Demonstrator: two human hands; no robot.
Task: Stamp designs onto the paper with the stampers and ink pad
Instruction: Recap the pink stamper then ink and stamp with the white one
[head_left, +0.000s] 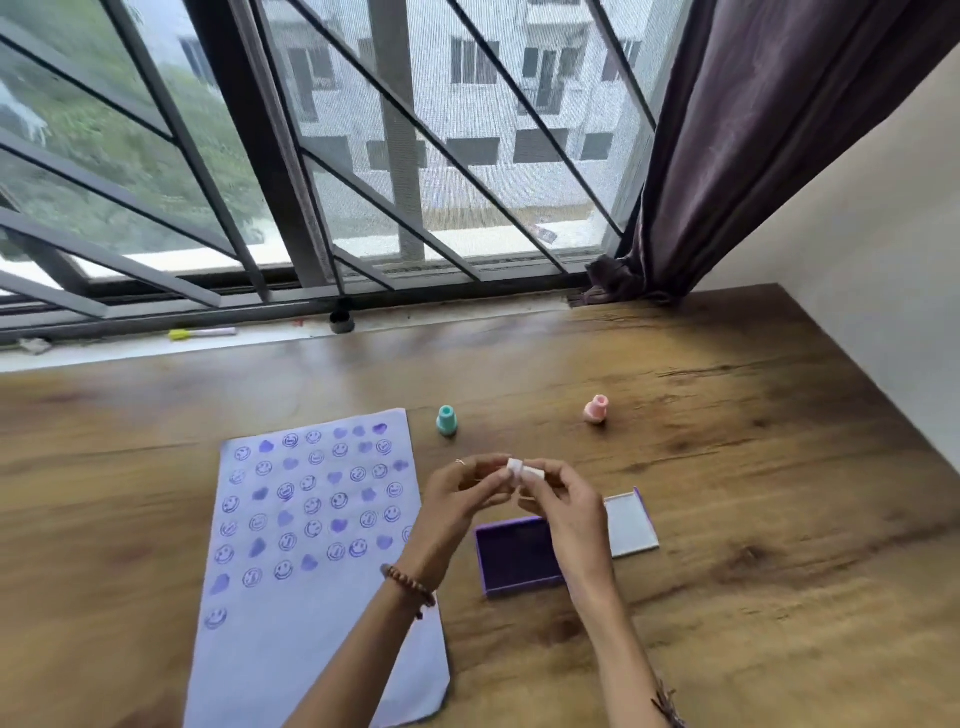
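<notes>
Both the left hand (467, 488) and the right hand (558, 491) pinch a small white stamper (523, 470) above the open ink pad (514, 556), beside the paper (311, 545) on the desk (727, 467). Fumbled, it could drop and smudge the rows of prints, or inky fingers might mark the sheet.

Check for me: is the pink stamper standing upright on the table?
No, the pink stamper lies tipped over on the table, unlike the teal stamper, which stands upright beside the paper.
</notes>
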